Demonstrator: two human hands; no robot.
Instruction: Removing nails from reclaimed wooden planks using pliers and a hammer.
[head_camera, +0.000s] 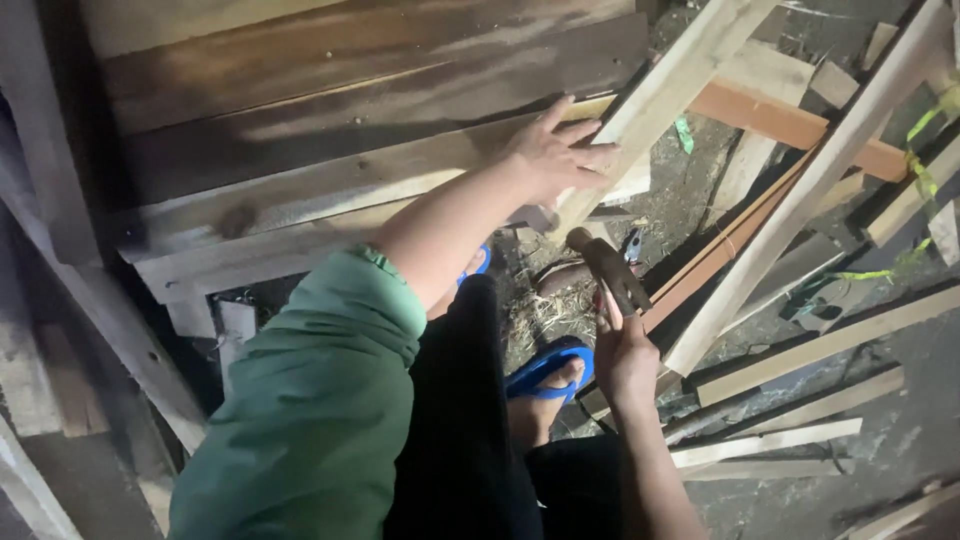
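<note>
No packages, labels, signs or screens in view. Only bare timber, scrap wood and dirt floor show, none of it carrying a sticker, tag or printed surface.

The scene is dim overall, lit by one hard light from near the camera that falls on the middle and right. The pale wooden slats (800, 190) glare almost white, while the left edge and far dark planks (330, 90) sink into shadow. Detail is soft and slightly smeared throughout.
</note>
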